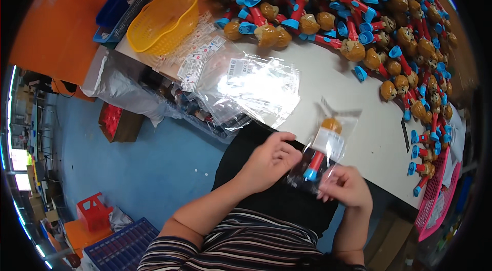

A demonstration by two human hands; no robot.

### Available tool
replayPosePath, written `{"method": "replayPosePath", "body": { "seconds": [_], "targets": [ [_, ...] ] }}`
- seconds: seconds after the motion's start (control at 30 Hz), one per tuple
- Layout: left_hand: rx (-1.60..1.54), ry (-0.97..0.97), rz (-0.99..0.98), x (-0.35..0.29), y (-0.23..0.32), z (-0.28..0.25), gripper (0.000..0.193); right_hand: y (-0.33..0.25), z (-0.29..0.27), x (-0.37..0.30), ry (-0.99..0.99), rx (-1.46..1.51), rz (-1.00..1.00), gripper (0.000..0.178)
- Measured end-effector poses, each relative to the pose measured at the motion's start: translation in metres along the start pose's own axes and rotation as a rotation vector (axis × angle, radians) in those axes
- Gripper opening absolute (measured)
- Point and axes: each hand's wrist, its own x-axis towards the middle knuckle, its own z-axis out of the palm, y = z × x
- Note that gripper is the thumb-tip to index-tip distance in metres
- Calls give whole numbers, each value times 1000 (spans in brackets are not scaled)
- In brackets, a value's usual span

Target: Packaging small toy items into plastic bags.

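Observation:
A clear plastic bag [335, 154] holds a toy figure [317, 160] with a round brown head, a red stick-like body and a blue foot. A white label covers part of the figure. My right hand [347, 187] pinches the bag's lower right edge, beside the blue foot. My left hand [272, 161] is just left of the bag, its fingers loosely curled and apart, with nothing visible in them. The bag's lower part hangs over the table's near edge, above my dark lap.
Flat clear bags [251, 84] lie on the white table [371, 140], beside a yellow basket [134, 33]. Many similar toy figures [353, 49] are heaped along the far and right sides. A thin black tool [405, 135] and a pink basket [426, 214] are at right.

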Motion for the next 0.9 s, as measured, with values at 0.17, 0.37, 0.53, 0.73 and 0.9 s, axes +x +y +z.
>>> {"method": "replayPosePath", "body": {
  "seconds": [0.17, 0.37, 0.53, 0.73, 0.9],
  "targets": [
    [-218, -261, -183, -10, -1, -4, 78, 36, 26, 16, -406, -242, -149, 10],
    [-307, -119, -124, -67, -8, -62, 71, -27, 51, 11, -347, -412, -323, 9],
    [-247, 207, -194, -105, -47, -177, 63, -101, 77, -6, -436, -727, -957, 20],
    [59, 1141, -89, 11, -98, -270, 45, -131, 112, -21, -319, -464, -1511, 22],
    [254, 1196, 855, 30, 22, -148, 35, -160, 122, -68, 327, -583, -1134, 15]
  ]
}}
